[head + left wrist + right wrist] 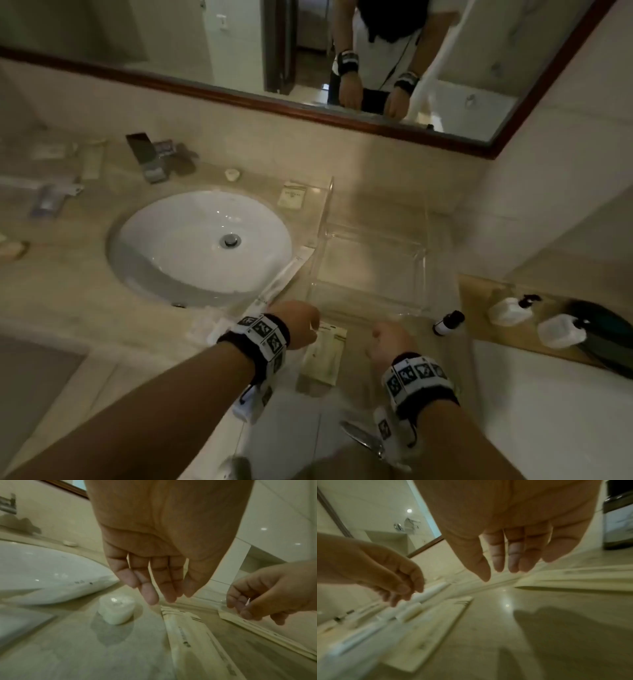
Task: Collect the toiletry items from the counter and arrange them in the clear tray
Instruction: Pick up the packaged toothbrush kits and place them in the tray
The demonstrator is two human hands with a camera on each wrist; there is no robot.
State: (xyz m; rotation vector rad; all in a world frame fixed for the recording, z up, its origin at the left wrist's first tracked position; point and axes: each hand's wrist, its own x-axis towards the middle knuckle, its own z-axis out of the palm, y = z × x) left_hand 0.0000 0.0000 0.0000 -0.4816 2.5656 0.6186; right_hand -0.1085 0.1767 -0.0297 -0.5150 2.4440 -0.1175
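Barely begun: the clear tray (pixel 370 260) sits right of the sink holding only one sachet (pixel 294 198) (far corner). Both grips, left hand (pixel 297 323) and right hand (pixel 390 342), hang slack and empty over a flat packet (pixel 325 356) on the desk (pixel 85 315); other toiletries lie scattered.

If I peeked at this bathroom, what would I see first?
Probably the big white sink in the middle of the counter. Right of it stands a clear tray, which looks empty. In front, the left hand and right hand hover on either side of a pale flat packet at the counter's front edge, holding nothing.
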